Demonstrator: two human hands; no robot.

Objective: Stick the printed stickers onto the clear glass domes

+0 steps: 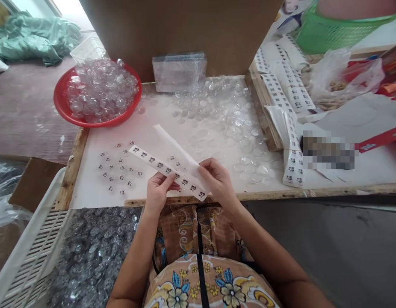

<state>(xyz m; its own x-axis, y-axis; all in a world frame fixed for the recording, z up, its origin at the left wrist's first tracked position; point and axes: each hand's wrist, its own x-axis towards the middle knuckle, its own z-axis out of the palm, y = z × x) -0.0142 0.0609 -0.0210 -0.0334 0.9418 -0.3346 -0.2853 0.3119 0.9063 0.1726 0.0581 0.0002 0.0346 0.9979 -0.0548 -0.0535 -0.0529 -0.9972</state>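
My left hand (158, 191) pinches a strip of small black-printed stickers (152, 159) near its middle, over the front edge of the white work board (89, 188). My right hand (220, 182) is closed on a blank white paper strip (175, 143), which slants away to the upper left. The two strips meet close to my right fingers; whether they are joined there I cannot tell. On the board at left lie several clear pieces with black prints (121, 177). Plain clear round pieces (244, 161) cover much of its right and back.
A red bowl (58, 105) heaped with clear pieces stands at the back left. Behind the board rises a large cardboard box (181, 30). Sticker strips (293, 164) lie to the right beyond a wooden rail (265, 119). A white crate (40, 244) stands below left.
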